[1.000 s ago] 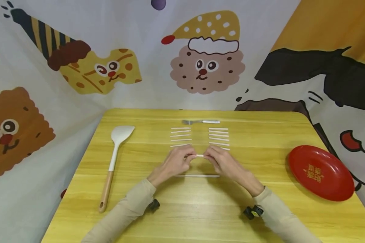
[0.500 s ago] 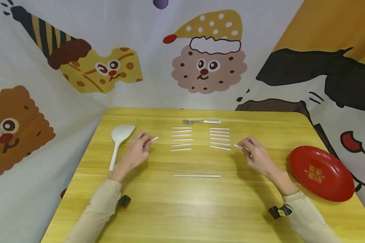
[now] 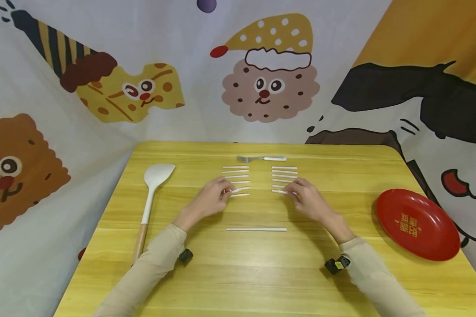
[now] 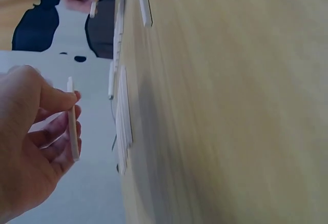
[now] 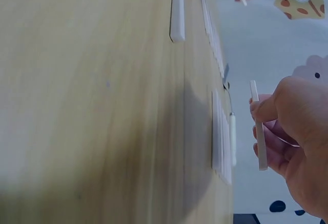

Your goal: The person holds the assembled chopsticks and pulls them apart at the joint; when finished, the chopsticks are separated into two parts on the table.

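My left hand (image 3: 210, 200) pinches a short chopstick piece (image 4: 74, 134) between thumb and fingers. The piece is above the table, near the left row of pieces (image 3: 239, 182). In my right hand (image 3: 310, 201) another short chopstick piece (image 5: 260, 144) is pinched the same way, beside the right row of pieces (image 3: 284, 173). Both rows hold several pale short pieces lying roughly parallel, and the hands partly cover them in the head view. Nearer to me one long, slightly tapering chopstick (image 3: 256, 229) lies crosswise on the table.
A fork (image 3: 262, 159) lies beyond the rows. On the left is a white spatula (image 3: 152, 193) with a wooden handle, partly behind my left sleeve. A red oval plate (image 3: 428, 237) stands at the right. A printed cloth (image 3: 202, 105) hangs behind the table (image 3: 258, 281).
A second ago both hands met at one stick in the middle. They then swung wide apart, each with a short piece, and have now come back inward to the two rows.
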